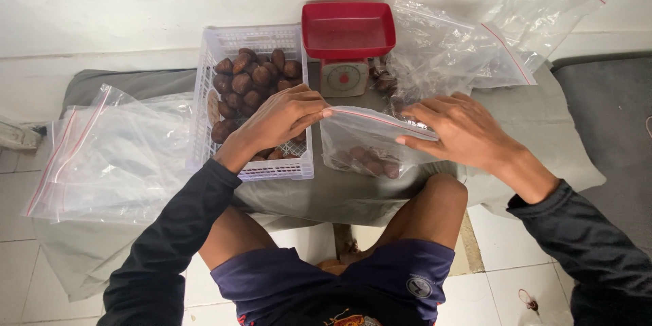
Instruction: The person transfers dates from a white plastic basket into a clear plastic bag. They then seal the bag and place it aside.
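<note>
Between the fingertips of both hands, the bag point(370, 142) lies with its sealed red-striped edge running left to right. Left hand point(282, 119) and right hand point(458, 129) pinch that edge; brown fruit sits below the fingers.

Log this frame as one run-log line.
left hand: pinching zip bag top | right hand: pressing seal | bag: brown fruits inside | white basket: fruits | red scale: empty
</note>
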